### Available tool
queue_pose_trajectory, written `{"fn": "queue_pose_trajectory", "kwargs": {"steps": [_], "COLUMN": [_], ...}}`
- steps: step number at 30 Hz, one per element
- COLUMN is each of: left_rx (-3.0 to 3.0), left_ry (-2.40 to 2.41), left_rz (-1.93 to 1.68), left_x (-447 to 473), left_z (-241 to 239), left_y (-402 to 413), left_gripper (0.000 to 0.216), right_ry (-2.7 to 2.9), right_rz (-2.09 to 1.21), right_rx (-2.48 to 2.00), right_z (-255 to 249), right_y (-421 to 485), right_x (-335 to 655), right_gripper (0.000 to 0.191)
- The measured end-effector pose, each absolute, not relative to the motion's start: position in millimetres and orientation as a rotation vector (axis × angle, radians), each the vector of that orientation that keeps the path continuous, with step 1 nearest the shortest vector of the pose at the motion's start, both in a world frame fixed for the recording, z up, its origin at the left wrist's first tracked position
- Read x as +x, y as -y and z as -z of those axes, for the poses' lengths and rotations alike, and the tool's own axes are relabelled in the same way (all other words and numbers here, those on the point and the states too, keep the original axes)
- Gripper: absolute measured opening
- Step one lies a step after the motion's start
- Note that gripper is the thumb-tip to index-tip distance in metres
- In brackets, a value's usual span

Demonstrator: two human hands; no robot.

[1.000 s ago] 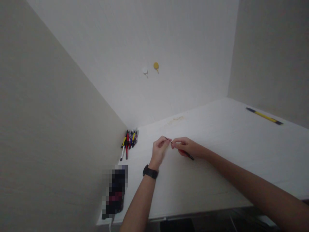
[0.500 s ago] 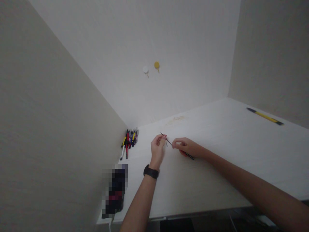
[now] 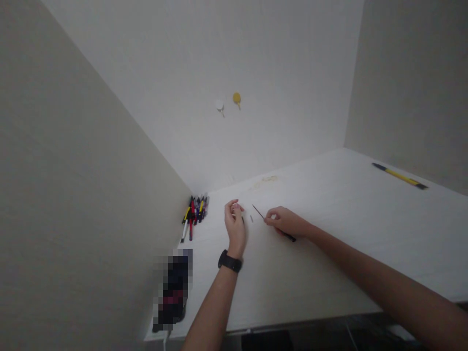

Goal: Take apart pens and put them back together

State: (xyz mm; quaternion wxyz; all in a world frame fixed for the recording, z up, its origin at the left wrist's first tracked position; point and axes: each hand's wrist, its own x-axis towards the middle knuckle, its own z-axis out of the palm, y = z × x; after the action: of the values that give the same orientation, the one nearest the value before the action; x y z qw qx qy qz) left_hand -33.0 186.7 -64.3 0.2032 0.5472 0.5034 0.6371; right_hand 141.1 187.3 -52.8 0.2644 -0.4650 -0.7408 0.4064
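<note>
My right hand (image 3: pixel 284 222) is closed on a red and black pen (image 3: pixel 288 236), and a thin dark refill (image 3: pixel 258 211) sticks out of it toward the upper left. My left hand (image 3: pixel 235 222), with a black watch on its wrist, hovers just left of the refill tip with its fingers curled; I cannot make out what, if anything, they pinch. A tiny grey piece (image 3: pixel 251 219) lies on the white table (image 3: pixel 329 253) between the two hands.
A bunch of pens (image 3: pixel 195 212) lies in the table's back left corner by the wall. A yellow and black pen (image 3: pixel 399 176) lies far right. A dark blurred object (image 3: pixel 173 290) sits at the near left edge. Two round hooks (image 3: pixel 228 102) are on the wall.
My left hand let go of the refill tip and drew away to the left. The hands have parted, and a small grey piece now lies between them.
</note>
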Motion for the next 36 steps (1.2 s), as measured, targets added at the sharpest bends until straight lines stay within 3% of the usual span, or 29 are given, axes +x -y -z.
{"fn": "queue_pose_trajectory", "kwargs": {"steps": [7, 16, 24, 30, 36], "left_rx": [1.558, 1.582, 1.594, 1.633, 1.701], "left_ry": [-1.352, -1.327, -1.346, -1.366, -1.178], "left_rz": [-1.769, -1.722, -1.712, -1.622, -1.439], "left_x": [-33, -32, -33, -33, -31], "left_z": [67, 64, 65, 64, 63], "left_y": [-190, -186, -187, -187, -183], "left_gripper": [0.025, 0.029, 0.026, 0.027, 0.032], "right_ry": [2.091, 2.079, 1.827, 1.557, 1.455], "right_rz": [-0.703, -0.685, -1.09, -1.336, -1.498], "right_rx": [-1.556, -1.557, -1.193, -0.771, -0.644], "right_z": [61, 68, 68, 68, 69], "right_y": [-196, -201, -201, -202, -204], "right_x": [128, 126, 138, 139, 142], "right_gripper": [0.019, 0.019, 0.035, 0.038, 0.034]}}
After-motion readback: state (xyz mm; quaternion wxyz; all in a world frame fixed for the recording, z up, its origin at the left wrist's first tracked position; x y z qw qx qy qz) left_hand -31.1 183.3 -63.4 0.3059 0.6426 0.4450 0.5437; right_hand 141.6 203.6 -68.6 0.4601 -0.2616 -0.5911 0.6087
